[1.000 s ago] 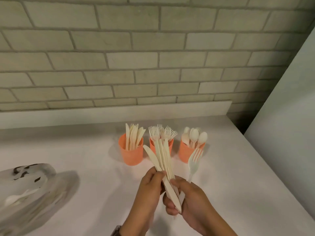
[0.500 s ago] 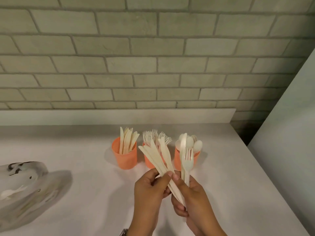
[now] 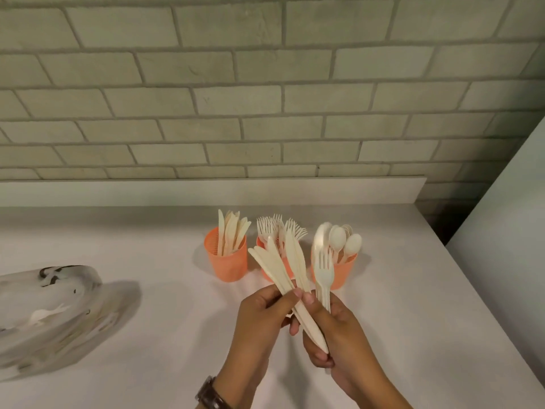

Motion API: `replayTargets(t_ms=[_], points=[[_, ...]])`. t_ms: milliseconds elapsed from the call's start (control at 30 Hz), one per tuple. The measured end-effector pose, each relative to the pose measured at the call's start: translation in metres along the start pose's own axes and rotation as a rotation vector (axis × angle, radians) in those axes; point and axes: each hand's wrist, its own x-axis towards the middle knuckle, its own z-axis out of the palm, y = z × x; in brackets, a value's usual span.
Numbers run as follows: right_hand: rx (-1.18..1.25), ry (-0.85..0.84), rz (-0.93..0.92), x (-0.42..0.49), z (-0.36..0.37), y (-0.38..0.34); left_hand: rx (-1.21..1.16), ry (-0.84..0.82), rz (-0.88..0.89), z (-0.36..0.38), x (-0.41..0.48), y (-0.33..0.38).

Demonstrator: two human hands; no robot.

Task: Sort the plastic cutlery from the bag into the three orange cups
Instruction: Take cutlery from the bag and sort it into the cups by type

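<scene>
Pinching fanned cream plastic knives [image 3: 274, 267] with left hand [image 3: 262, 317], gripping their handles plus one cream plastic fork [image 3: 323, 270] with right hand [image 3: 333, 329], just before fork-filled orange plastic cup [image 3: 290, 273]. Could spill the fan through a slack pinch, or topple that cup.

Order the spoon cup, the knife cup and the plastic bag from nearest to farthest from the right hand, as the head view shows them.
1. Spoon cup: rightmost of the row, just beyond the right hand, which holds a fork.
2. Knife cup: leftmost of the row.
3. Plastic bag: far left on the counter.
</scene>
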Motion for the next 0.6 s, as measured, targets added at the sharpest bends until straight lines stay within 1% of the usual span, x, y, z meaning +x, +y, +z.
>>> replayTargets(t_ms=[133, 333, 433, 600], points=[[0.023, 0.029, -0.02, 0.0, -0.002, 0.002, -0.048, 0.061, 0.022, -0.001, 0.002, 0.001], [-0.05, 0.089, -0.052, 0.0, 0.003, 0.006, -0.023, 0.128, 0.045, -0.003, 0.002, 0.001], [-0.054, 0.115, -0.043, -0.001, 0.006, 0.008, -0.018, 0.117, 0.045, -0.005, 0.001, 0.0], [-0.061, 0.153, -0.078, -0.005, 0.015, 0.007, -0.041, 0.1, 0.002, -0.008, -0.001, -0.007]])
